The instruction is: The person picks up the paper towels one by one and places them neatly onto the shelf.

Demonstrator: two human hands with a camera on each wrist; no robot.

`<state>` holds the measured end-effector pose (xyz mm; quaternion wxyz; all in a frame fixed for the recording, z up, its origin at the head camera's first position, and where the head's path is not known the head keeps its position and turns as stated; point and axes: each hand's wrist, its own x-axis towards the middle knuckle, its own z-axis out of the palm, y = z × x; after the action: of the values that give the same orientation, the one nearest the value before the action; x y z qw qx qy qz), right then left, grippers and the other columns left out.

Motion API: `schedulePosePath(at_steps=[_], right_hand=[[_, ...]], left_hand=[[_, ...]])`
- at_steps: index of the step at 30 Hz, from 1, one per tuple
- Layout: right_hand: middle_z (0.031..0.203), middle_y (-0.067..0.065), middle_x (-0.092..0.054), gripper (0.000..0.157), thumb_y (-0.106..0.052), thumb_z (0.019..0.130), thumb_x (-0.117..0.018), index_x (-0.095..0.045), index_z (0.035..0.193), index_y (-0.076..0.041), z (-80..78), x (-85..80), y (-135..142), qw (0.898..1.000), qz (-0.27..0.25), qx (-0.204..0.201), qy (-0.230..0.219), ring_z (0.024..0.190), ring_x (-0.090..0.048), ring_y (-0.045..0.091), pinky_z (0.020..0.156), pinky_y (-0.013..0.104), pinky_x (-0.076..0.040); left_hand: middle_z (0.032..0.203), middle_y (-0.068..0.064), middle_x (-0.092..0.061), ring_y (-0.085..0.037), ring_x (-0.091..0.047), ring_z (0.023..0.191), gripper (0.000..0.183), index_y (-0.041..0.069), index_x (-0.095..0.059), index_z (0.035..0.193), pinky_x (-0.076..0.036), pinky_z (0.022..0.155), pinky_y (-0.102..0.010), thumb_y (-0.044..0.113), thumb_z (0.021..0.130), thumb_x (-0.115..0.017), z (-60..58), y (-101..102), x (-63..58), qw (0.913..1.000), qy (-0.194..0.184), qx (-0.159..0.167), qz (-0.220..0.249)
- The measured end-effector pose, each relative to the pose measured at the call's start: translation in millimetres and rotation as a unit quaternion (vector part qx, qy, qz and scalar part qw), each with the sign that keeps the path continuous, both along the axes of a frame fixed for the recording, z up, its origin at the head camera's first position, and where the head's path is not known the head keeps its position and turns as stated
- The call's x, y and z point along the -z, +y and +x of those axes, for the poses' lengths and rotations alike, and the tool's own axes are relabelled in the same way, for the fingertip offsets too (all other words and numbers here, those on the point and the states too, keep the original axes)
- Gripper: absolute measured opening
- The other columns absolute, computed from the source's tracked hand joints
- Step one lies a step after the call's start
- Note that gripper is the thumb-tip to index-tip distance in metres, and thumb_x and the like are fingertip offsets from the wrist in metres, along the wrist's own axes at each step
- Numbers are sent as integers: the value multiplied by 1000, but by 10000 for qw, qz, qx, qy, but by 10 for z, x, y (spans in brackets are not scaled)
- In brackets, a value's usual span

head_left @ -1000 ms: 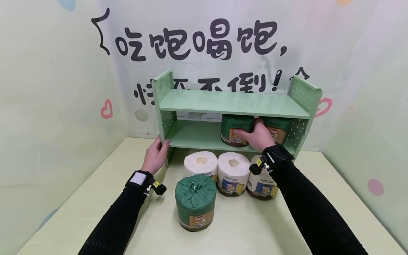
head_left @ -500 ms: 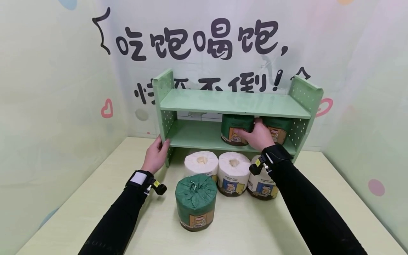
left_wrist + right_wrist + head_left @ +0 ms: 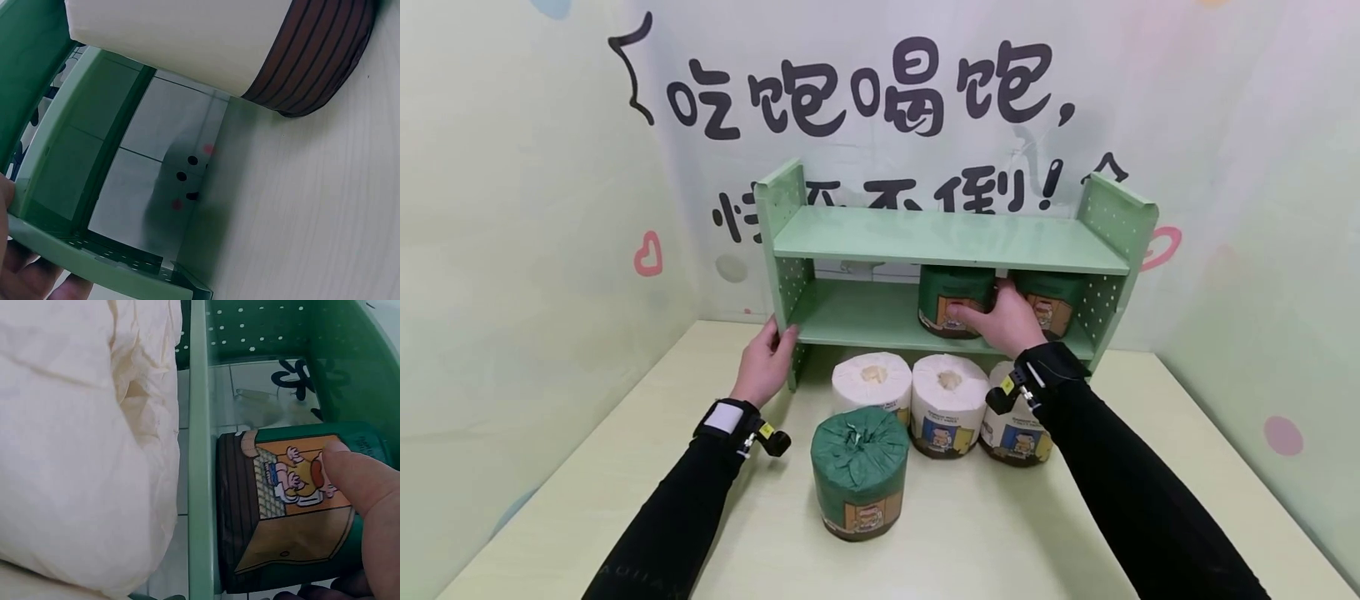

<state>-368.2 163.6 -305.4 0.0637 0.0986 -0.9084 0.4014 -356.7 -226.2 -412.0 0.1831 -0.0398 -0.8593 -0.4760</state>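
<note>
My left hand [image 3: 762, 367] grips the left side panel of a light green two-tier shelf [image 3: 951, 237]; its thumb and fingers [image 3: 70, 289] lie on either side of the panel. On the lower tier, my right hand [image 3: 1011, 321] holds a green-wrapped toilet roll [image 3: 946, 310], standing upright. The thumb presses the printed front of that roll [image 3: 294, 506], while the other fingers are mostly hidden behind it. To the right of the hand stands another green toilet roll [image 3: 1052, 302], partly covered by the hand and wrist.
A third green toilet roll [image 3: 859, 475] stands on the table in front of the shelf. Behind it, white toilet rolls [image 3: 949, 408] form a row before the shelf's base; the rightmost [image 3: 1017, 437] is partly behind my right wrist. A printed wall sheet [image 3: 865, 108] hangs behind.
</note>
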Motion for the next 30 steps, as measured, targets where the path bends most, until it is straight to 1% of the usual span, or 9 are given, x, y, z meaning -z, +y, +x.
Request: schedulePosePath(at_steps=[6,9,11,13,16,19,23,26,30], right_hand=[[179,28,-24,111,-58,104,-71,-7,176,-4,128,-61,12,9996,-132,98,-227,164,-31,47,130,59,-36],[182,25,-19,115,-63,103,-70,-3,176,-5,226,-69,39,9987,-342,125,-343,167,-27,44,132,57,-36],[182,23,-18,117,-66,101,-70,-3,177,-7,293,-43,65,9980,-534,119,-321,168,-26,41,132,55,-35],[183,20,-17,116,-65,101,-71,-4,177,-9,373,-6,91,9966,-768,75,-279,169,-24,38,133,53,-34],[182,18,-21,111,-61,101,-73,-10,176,-9,513,67,128,9945,-1046,-14,-85,169,-25,36,134,51,-33],[181,17,-26,102,-54,104,-73,-18,175,-8,668,138,151,9933,-1141,-135,120,167,-30,36,133,50,-35],[177,15,-33,92,-49,105,-74,-27,171,-6,847,227,153,9913,-1230,-322,333,163,-36,36,132,51,-36],[176,13,-37,88,-46,105,-75,-30,170,-7,953,270,136,9894,-1317,-485,380,162,-39,35,131,52,-36],[173,14,-40,81,-42,107,-74,-33,167,-8,1043,285,102,9873,-1350,-713,444,158,-43,34,130,53,-39]], left_hand=[[147,-27,-65,-37,-65,114,59,18,-41,170,-54,84,-38,47,119,-41,12,-3,-53,10000,-47,-14,2],[144,-28,-66,-37,-64,110,57,18,-43,169,-53,83,-37,45,119,-42,23,4,-69,10000,0,-6,6],[138,-29,-68,-35,-63,105,57,16,-44,169,-52,80,-36,44,119,-42,31,8,-72,10000,36,-2,-9],[134,-29,-69,-34,-62,102,56,15,-45,168,-51,78,-35,43,119,-42,36,13,-67,10000,68,-3,-17],[132,-29,-69,-34,-62,101,56,14,-46,167,-51,77,-35,43,119,-42,27,17,-44,10000,80,0,-39],[132,-29,-69,-34,-62,102,56,15,-46,166,-51,77,-35,43,119,-42,5,21,-16,10000,77,-3,-47],[136,-27,-69,-34,-62,104,56,16,-46,167,-52,79,-36,45,119,-42,-16,24,-2,10000,83,25,-43],[134,-27,-69,-34,-62,102,57,16,-46,167,-51,78,-37,46,119,-42,-14,24,-3,9999,79,54,-35],[126,-29,-67,-31,-59,95,57,17,-47,166,-51,75,-36,47,119,-41,2,16,-7,10000,30,44,-6]])
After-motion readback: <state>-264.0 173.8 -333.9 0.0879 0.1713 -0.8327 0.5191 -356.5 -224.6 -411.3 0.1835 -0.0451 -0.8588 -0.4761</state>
